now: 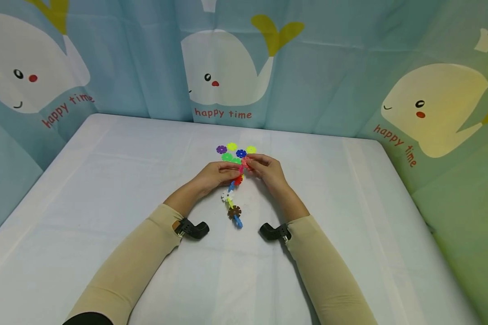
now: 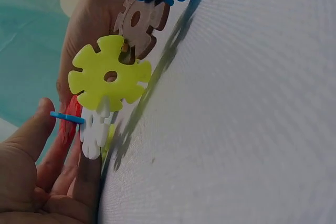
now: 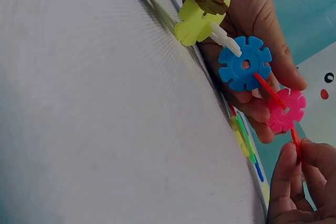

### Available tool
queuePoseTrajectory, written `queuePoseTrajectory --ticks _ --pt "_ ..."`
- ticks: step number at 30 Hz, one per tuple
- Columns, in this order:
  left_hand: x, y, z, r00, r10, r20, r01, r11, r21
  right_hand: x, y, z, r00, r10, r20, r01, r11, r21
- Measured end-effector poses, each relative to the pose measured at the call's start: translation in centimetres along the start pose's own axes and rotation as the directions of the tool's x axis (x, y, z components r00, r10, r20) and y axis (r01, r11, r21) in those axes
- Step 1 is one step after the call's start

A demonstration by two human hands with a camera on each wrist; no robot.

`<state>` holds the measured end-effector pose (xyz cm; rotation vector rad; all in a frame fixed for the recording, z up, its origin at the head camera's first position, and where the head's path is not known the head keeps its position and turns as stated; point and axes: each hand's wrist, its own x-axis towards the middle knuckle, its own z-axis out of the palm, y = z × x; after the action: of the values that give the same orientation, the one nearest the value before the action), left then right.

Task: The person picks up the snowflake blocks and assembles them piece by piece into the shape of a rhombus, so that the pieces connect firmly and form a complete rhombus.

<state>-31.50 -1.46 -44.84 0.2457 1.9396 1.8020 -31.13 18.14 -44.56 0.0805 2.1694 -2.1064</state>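
Note:
A chain of slotted plastic snowflake discs hangs down from between my hands. My left hand (image 1: 215, 176) pinches the pink disc (image 3: 287, 111) near its upper end. My right hand (image 1: 268, 170) holds the edge of a light red disc (image 1: 245, 161) between thumb and fingertips; this disc touches the pink one in the right wrist view. Below the pink disc follow a red disc (image 1: 238, 181), a blue disc (image 3: 245, 64), a white disc (image 1: 227, 196), a yellow disc (image 2: 110, 74), a brown disc (image 1: 234, 212) and another blue disc (image 1: 238, 221). Fingers partly cover the upper discs.
Loose discs lie just beyond my hands: a purple disc (image 1: 221, 149), yellow discs (image 1: 232, 146), green discs (image 1: 227, 157) and a dark blue disc (image 1: 241, 153). A white cloth covers the table (image 1: 146, 253). Behind it hangs a whale-print curtain (image 1: 329, 90).

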Motion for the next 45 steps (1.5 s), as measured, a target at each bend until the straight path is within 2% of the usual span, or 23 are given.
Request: queuePoseTrajectory --ticks 4,9,18,32,45 --pt "0.08 -0.11 0.05 1.0 0.015 -0.012 -0.015 0.999 0.033 -0.06 -0.04 0.18 1.0 0.001 0.013 -0.002 0.998 0.058" --pt "0.08 -0.02 0.14 0.999 0.024 -0.026 -0.024 1.0 0.018 -0.07 0.0 0.33 0.999 -0.012 0.03 0.009 0.995 0.101" --pt "-0.1 0.07 0.2 0.998 0.037 -0.052 -0.033 0.996 0.085 -0.16 -0.08 0.43 1.0 -0.01 0.013 0.009 0.996 0.088" --pt "0.02 -0.03 0.34 0.998 0.039 -0.054 -0.037 0.999 0.037 -0.26 0.05 0.72 1.0 -0.025 -0.01 0.026 0.995 0.101" --pt "-0.1 0.06 0.32 0.996 0.028 -0.085 -0.019 0.995 0.1 -0.48 -0.23 0.98 1.0 -0.008 -0.009 0.008 0.996 0.091"
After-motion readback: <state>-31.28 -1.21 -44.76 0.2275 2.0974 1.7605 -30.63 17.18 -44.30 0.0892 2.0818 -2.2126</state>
